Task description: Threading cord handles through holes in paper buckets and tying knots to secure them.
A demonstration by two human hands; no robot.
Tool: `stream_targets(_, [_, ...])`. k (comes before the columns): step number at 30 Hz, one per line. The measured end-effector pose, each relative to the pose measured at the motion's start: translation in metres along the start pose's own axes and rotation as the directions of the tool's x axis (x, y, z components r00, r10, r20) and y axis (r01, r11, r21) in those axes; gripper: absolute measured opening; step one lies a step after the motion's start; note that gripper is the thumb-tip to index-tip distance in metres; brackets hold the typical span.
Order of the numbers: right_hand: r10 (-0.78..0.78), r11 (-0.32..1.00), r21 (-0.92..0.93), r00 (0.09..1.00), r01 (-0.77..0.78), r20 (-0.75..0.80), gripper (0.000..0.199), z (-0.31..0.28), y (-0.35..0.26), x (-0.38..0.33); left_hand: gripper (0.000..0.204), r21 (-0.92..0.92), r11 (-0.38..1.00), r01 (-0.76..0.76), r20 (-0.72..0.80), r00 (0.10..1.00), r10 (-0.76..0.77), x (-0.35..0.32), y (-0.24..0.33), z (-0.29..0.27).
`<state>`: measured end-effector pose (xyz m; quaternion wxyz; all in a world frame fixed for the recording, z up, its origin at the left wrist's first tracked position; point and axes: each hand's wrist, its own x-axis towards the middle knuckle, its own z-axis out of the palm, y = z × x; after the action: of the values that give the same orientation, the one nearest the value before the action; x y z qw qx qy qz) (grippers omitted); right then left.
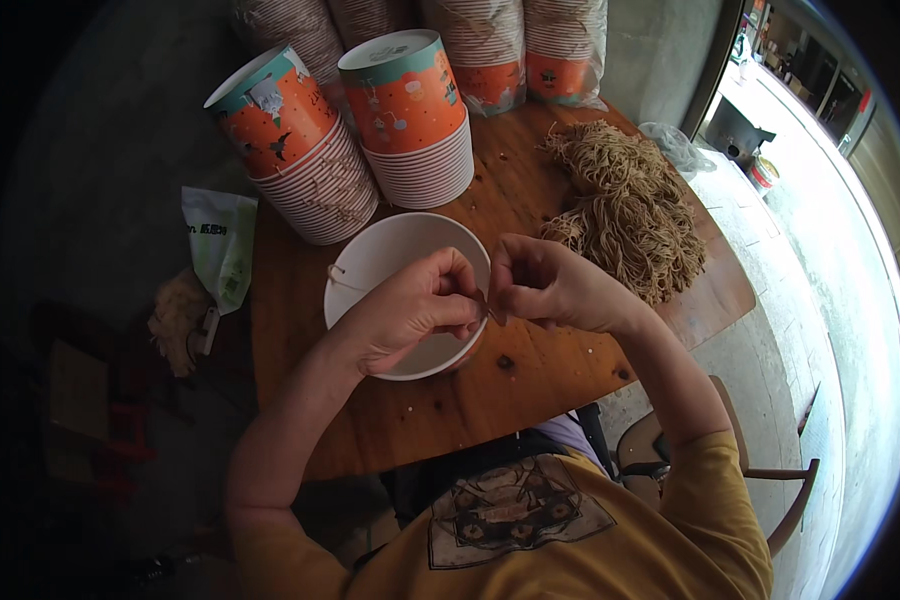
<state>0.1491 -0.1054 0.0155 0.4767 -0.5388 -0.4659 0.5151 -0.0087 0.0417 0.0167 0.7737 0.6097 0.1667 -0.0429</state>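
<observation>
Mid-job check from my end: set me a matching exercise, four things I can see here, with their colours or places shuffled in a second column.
Things
1. cord heap
2. open bucket
3. packet
4. shirt

Colours or places
A. white and green, by the table's left edge
B. mustard yellow
C. tan, on the table's right side
D. partly covered by the left hand

Pairs: 1-C, 2-D, 3-A, 4-B

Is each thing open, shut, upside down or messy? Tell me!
Left hand: fingers pinched
Right hand: fingers pinched
White bucket: upright, open
Left front bucket stack: nested, upside down
Right front bucket stack: nested, upside down
Back right bucket stack: plastic-wrapped
Tan cords: loosely heaped
Small cord: looped
</observation>
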Motion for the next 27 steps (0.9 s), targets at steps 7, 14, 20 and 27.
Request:
stream_targets(7, [-0.118,0.985,0.111,0.986,0.131,-0.122,0.022,0.004,0.014,-0.001,0.016,-0.052,0.998,-0.020,0.031,0.999,0.022,0.001,-0.004,-0.003])
stream_targets(14, [-0.494,0.762,-0.574,0.842,0.299,-0.217,0.013,0.021,0.035,-0.005,0.016,-0.062,0.998,-0.028,0.020,0.999,0.030,-0.001,-0.004,-0.002])
stream_targets(20, [-0.516,0.855,-0.108,0.810,0.508,-0.279,0.010,0.020,0.046,0.001,0.015,-0.014,0.997,-0.079,0.009,0.997,0.079,0.000,-0.006,0.003])
stream_targets(27, [-0.178,0.912,0.321,0.951,0.256,-0.253,0.012,0.018,0.041,-0.007,0.015,0.052,0.995,-0.082,-0.011,0.996,0.083,-0.002,-0.007,0.007])
